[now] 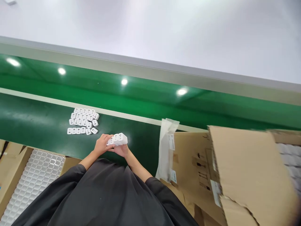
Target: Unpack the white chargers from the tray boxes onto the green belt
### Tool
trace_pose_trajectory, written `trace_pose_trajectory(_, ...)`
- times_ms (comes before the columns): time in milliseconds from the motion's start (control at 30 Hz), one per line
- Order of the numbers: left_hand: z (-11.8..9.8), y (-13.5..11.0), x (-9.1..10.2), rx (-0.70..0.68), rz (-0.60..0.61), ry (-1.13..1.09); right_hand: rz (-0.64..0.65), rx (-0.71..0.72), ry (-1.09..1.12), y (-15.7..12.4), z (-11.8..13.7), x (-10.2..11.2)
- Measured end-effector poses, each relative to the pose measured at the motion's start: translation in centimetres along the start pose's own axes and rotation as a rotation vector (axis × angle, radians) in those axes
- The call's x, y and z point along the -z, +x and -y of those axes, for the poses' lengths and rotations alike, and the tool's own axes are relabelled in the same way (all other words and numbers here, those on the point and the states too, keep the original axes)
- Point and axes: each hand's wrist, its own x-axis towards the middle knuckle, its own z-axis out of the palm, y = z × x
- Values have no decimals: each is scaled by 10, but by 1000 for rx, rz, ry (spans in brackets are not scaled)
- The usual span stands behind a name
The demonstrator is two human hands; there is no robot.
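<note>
Several white USB chargers (119, 138), each showing two dark slots, sit side by side in a short row between my hands above the green work surface. My left hand (102, 144) is closed on the left end of this row. From below and at the right end, my right hand (121, 151) grips the same chargers, its fingers partly hidden under them. Just left and farther back, more white USB chargers (81, 121) lie on the surface in several uneven rows, slots facing up; a few at the right are turned askew.
At lower left stands an open cardboard box (14, 175) with a white compartment tray (39, 172). On the right are cardboard boxes (246, 169) with raised flaps, and white plastic wrap (166, 147) hangs by them. A pale strip (131, 118) crosses behind the work surface (42, 116).
</note>
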Motion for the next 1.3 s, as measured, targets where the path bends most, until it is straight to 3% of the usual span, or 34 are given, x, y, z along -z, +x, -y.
trace_pose_trajectory(167,34,-30,11,54,20,57,89,-215,-6,23,-11,0)
trace_pose_trajectory(333,50,-49,21,47,79,128,105,-329,-29,35,-20,2)
trace_pose_trajectory(600,66,-59,33,-15,130,255,49,-311,-57,39,-19,12)
trace_pose_trajectory(767,84,-76,48,-42,125,322,58,-317,-72,43,-26,4)
trace_pose_trajectory(967,116,-97,74,16,40,444,50,-320,-149,47,-24,-4)
trace_pose_trajectory(1100,139,-97,91,36,-2,519,46,-349,-235,51,-16,-4)
trace_pose_trajectory(1300,168,-75,102,-50,10,539,48,-379,-381,65,-20,-21)
